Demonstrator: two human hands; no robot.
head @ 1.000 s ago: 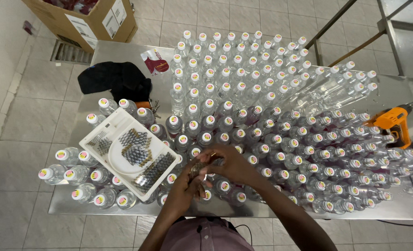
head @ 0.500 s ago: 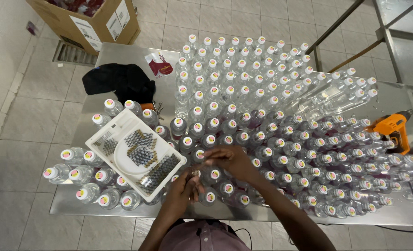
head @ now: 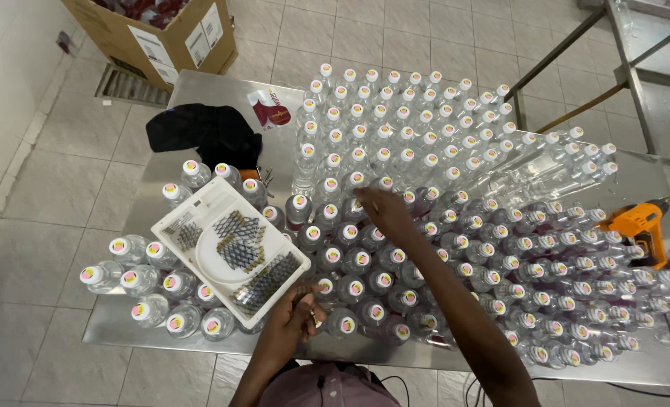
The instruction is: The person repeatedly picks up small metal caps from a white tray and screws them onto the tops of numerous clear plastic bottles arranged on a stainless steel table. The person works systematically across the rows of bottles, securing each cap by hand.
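Note:
Clear plastic bottles (head: 425, 151) with white caps and pink-yellow seals cover a steel table (head: 199, 90). My right hand (head: 384, 215) reaches out over the middle rows, its fingertips down on the cap of one bottle (head: 356, 181). My left hand (head: 293, 313) stays near the front edge with fingers curled, beside the corner of a white tray (head: 213, 265). The tray lies on top of bottles at the left and holds rows of small dark pieces (head: 241, 252). Whether either hand holds one of those pieces is hidden.
A black cloth (head: 203, 136) and a red-white label (head: 271, 109) lie at the table's far left. An orange power drill (head: 640, 226) rests at the right edge. A cardboard box (head: 162, 30) stands on the tiled floor beyond; another metal frame (head: 636, 45) is top right.
My two hands were together over the front bottles. The right hand has since stretched forward to a bottle farther in, and the left has dropped back toward the tray's corner.

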